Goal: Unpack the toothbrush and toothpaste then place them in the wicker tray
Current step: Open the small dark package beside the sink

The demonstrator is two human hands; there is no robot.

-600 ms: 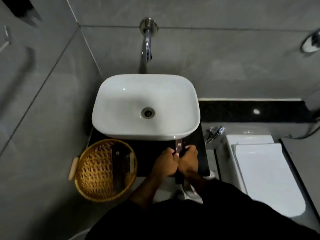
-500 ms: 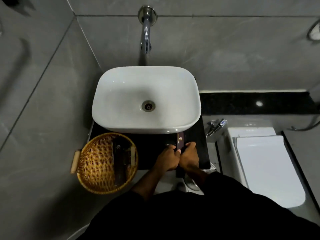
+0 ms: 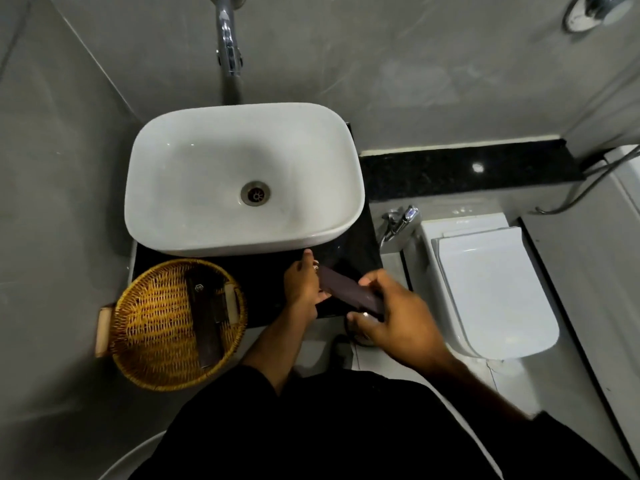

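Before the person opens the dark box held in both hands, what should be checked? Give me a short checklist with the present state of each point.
1. Dark box held by both hands: ok, the left hand holds its far end, the right hand its near end.
2. Box open yet: cannot tell, the fingers cover the ends.
3. Wicker tray within reach, beside the left arm on the dark counter: ok.
4. Free room in the tray: ok, only one long dark package lies in it.
5. Which item the held box contains: cannot tell.
6. Box held away from the sink: ok, it is over the counter's front edge.
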